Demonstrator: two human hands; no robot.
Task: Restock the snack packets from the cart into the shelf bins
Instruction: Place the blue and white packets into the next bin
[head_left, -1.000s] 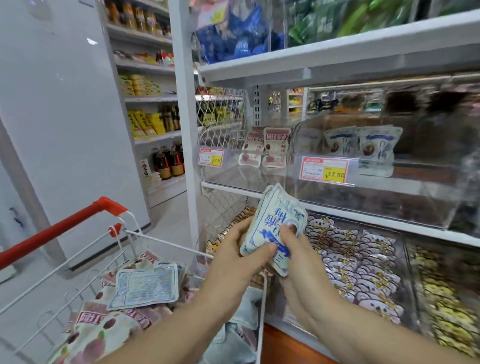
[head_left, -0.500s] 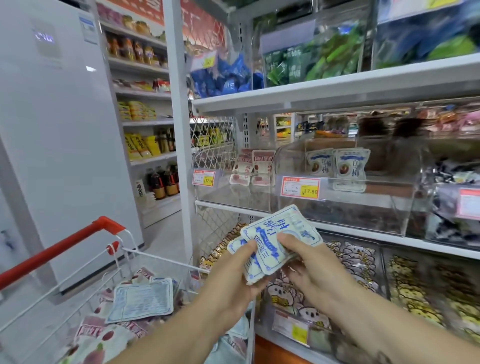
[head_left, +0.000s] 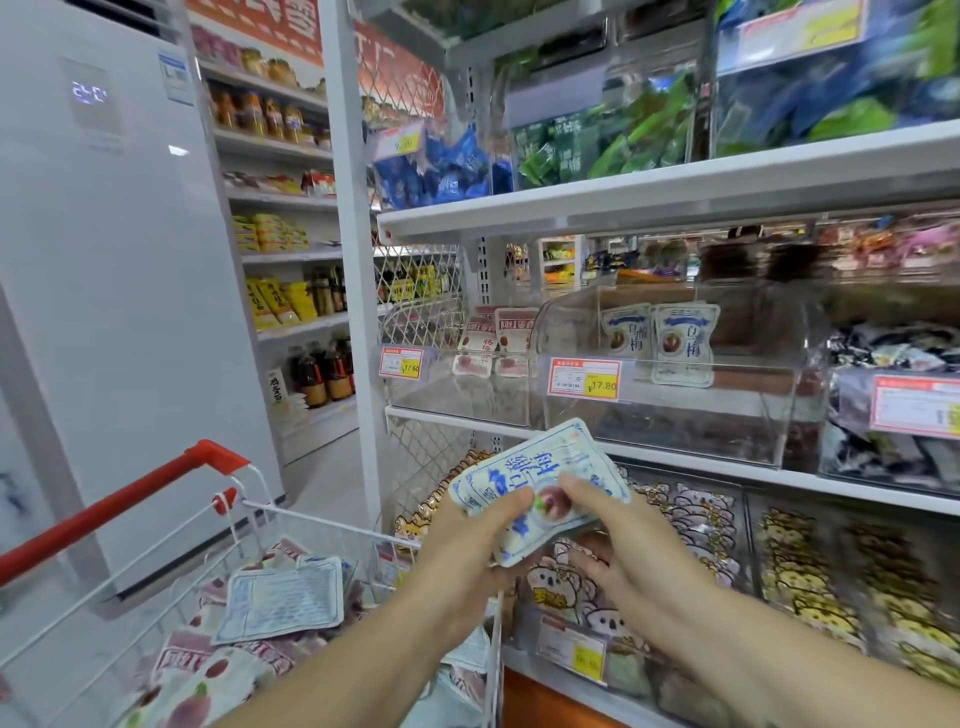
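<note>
Left hand (head_left: 465, 553) and right hand (head_left: 631, 558) are both pinching the blue-and-white packets (head_left: 537, 480), thumbs lying on top, fingers curling underneath. The packets are hovering just below the bin (head_left: 675, 410), where two matching packets (head_left: 685, 340) are standing. Below-left of the bin, the cart (head_left: 311, 515) is holding more packets.

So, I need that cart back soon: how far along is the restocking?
Early, it seems. Done: only two blue-and-white packets stand in the clear bin, which looks mostly bare. In hand: the left hand and right hand grip a small stack of matching packets just below that bin. Left: the cart holds many more packets, blue-and-white and red-printed.
</note>
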